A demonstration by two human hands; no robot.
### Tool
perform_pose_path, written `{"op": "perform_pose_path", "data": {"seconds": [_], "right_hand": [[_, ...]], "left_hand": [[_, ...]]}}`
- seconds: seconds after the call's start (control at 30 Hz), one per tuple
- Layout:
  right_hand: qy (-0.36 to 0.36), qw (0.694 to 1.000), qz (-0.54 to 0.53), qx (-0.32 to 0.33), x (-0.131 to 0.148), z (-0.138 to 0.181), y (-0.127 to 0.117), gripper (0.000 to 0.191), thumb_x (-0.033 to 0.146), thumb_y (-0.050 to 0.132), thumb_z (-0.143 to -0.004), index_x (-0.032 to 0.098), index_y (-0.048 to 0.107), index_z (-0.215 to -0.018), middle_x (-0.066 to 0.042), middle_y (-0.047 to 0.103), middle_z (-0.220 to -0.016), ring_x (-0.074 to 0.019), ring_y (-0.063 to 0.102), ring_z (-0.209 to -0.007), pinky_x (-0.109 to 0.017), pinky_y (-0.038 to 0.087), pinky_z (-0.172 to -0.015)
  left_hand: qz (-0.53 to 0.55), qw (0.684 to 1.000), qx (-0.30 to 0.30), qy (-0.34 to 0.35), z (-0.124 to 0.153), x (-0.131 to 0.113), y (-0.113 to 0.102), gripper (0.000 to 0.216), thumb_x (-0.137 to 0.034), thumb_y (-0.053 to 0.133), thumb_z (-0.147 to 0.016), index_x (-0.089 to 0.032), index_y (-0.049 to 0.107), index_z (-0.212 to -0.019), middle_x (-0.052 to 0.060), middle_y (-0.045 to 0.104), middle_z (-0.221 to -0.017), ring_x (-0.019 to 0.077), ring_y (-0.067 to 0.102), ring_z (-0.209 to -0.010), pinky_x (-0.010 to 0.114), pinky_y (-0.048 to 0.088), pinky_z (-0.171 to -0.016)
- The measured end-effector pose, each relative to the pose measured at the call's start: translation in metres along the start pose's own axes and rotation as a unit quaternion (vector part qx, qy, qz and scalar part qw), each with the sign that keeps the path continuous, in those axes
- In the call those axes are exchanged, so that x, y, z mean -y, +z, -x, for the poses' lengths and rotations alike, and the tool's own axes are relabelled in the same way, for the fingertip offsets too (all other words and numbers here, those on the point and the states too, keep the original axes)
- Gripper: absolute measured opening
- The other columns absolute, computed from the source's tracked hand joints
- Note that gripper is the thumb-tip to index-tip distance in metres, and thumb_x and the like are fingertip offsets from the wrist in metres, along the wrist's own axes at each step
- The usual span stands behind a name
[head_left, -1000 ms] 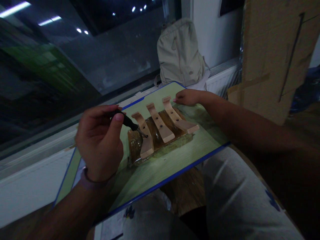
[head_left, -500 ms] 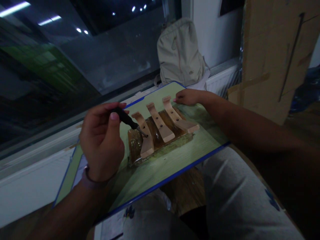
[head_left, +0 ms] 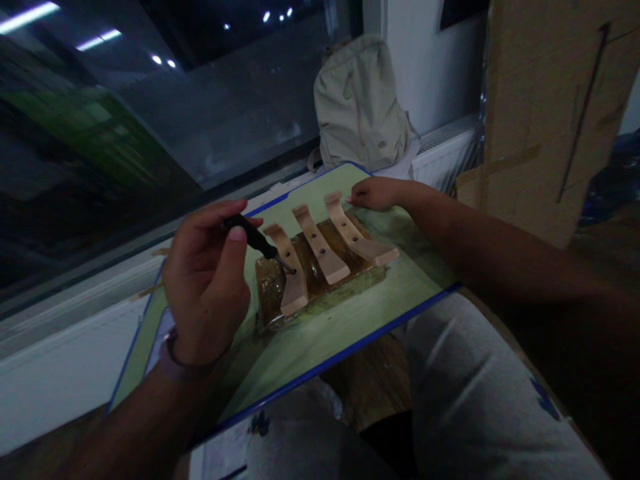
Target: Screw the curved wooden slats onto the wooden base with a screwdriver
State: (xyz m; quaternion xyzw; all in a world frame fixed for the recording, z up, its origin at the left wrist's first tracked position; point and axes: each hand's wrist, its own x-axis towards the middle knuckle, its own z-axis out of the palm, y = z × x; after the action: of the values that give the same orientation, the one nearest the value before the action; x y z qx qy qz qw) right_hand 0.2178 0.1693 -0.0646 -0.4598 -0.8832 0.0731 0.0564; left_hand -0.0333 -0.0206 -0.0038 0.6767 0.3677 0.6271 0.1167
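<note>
Centrally, short black screwdriver (head_left: 253, 238); three pale, curved wooden hooks (head_left: 320, 245).

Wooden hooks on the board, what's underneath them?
The three wooden hooks lie on a brown board in shiny wrap, itself on a green mat. Left hand holds a screwdriver at the leftmost hook. Beneath the mat is hidden.

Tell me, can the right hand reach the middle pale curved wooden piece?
Probably yes: the right hand rests by the rightmost piece, and the middle pale curved wooden piece lies bare just beyond it, nothing covering it.
</note>
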Motion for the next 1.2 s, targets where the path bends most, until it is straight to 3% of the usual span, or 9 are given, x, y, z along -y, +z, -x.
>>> {"op": "perform_pose_path", "data": {"seconds": [0.13, 0.23, 0.37, 0.57, 0.73, 0.97, 1.13, 1.2], "right_hand": [[0.004, 1.0, 0.0, 0.0, 0.0001, 0.0004, 0.0004, 0.046, 0.045, 0.035, -0.096, 0.013, 0.068, -0.092, -0.014, 0.069, -0.089, -0.0209, 0.06, -0.075, -0.031, 0.039, -0.066], [0.005, 1.0, 0.006, 0.001, 0.001, 0.001, -0.0002, 0.047, 0.044, 0.034, -0.096, 0.012, 0.068, -0.093, -0.015, 0.069, -0.089, -0.0202, 0.059, -0.075, -0.031, 0.038, -0.066], [0.001, 1.0, 0.011, 0.004, 0.0025, 0.0016, -0.0019, 0.046, 0.041, 0.035, -0.097, 0.008, 0.067, -0.093, -0.016, 0.069, -0.091, -0.0188, 0.059, -0.076, -0.029, 0.037, -0.066], [0.004, 1.0, 0.007, 0.002, 0.0015, 0.0008, -0.0012, 0.044, 0.041, 0.037, -0.096, 0.01, 0.067, -0.092, -0.014, 0.069, -0.09, -0.0194, 0.06, -0.075, -0.029, 0.037, -0.065], [0.002, 1.0, 0.001, 0.0, 0.0019, 0.0022, -0.0013, 0.044, 0.042, 0.036, -0.096, 0.011, 0.068, -0.093, -0.015, 0.069, -0.09, -0.0204, 0.06, -0.075, -0.031, 0.038, -0.066], [0.0, 1.0, 0.005, 0.0, 0.0006, 0.0006, -0.0008, 0.046, 0.042, 0.036, -0.096, 0.01, 0.068, -0.094, -0.017, 0.07, -0.093, -0.0209, 0.06, -0.078, -0.031, 0.037, -0.068], [0.01, 1.0, 0.009, 0.004, 0.0005, -0.0001, -0.0004, 0.046, 0.044, 0.036, -0.097, 0.011, 0.068, -0.093, -0.015, 0.07, -0.092, -0.0203, 0.061, -0.077, -0.029, 0.038, -0.066], [0.012, 1.0, 0.008, 0.002, 0.0007, 0.0004, -0.0005, 0.046, 0.044, 0.036, -0.096, 0.012, 0.068, -0.094, -0.015, 0.07, -0.092, -0.0204, 0.061, -0.077, -0.029, 0.038, -0.065]], "left_hand": [[-0.099, 0.993, -0.018, 0.064, -0.004, -0.0022, -0.0064, 0.021, -0.015, 0.071, -0.075, -0.023, 0.071, -0.094, 0.002, 0.066, -0.092, 0.0127, 0.063, -0.085, 0.025, 0.053, -0.074], [-0.159, 0.986, -0.017, 0.042, -0.0038, -0.0064, -0.0087, 0.022, -0.016, 0.067, -0.08, -0.025, 0.072, -0.099, 0.001, 0.069, -0.096, 0.0144, 0.065, -0.089, 0.029, 0.054, -0.079], [-0.101, 0.995, 0.002, -0.012, -0.0025, -0.0081, -0.0076, 0.024, -0.018, 0.059, -0.087, -0.024, 0.07, -0.108, 0.003, 0.07, -0.104, 0.0156, 0.066, -0.096, 0.031, 0.053, -0.088], [-0.119, 0.991, -0.03, 0.059, -0.0035, -0.0051, -0.0063, 0.021, -0.012, 0.072, -0.075, -0.023, 0.073, -0.093, 0.001, 0.069, -0.091, 0.0098, 0.065, -0.082, 0.021, 0.052, -0.072], [-0.072, 0.997, -0.019, -0.015, -0.0011, -0.0091, -0.0048, 0.023, -0.016, 0.061, -0.086, -0.021, 0.07, -0.106, 0.005, 0.071, -0.101, 0.015, 0.067, -0.091, 0.03, 0.054, -0.082], [-0.09, 0.993, -0.031, 0.068, -0.0037, -0.0069, -0.0061, 0.02, -0.01, 0.071, -0.076, -0.023, 0.073, -0.091, 0.0, 0.069, -0.088, 0.01, 0.065, -0.081, 0.022, 0.051, -0.072], [-0.07, 0.998, -0.005, -0.008, -0.0012, -0.0079, -0.0056, 0.024, -0.015, 0.058, -0.086, -0.022, 0.07, -0.106, 0.005, 0.071, -0.102, 0.0166, 0.068, -0.091, 0.036, 0.053, -0.086], [-0.055, 0.998, 0.004, 0.008, -0.0024, -0.007, -0.0064, 0.023, -0.015, 0.062, -0.083, -0.023, 0.071, -0.102, 0.004, 0.07, -0.101, 0.0162, 0.067, -0.089, 0.034, 0.054, -0.083]]}}
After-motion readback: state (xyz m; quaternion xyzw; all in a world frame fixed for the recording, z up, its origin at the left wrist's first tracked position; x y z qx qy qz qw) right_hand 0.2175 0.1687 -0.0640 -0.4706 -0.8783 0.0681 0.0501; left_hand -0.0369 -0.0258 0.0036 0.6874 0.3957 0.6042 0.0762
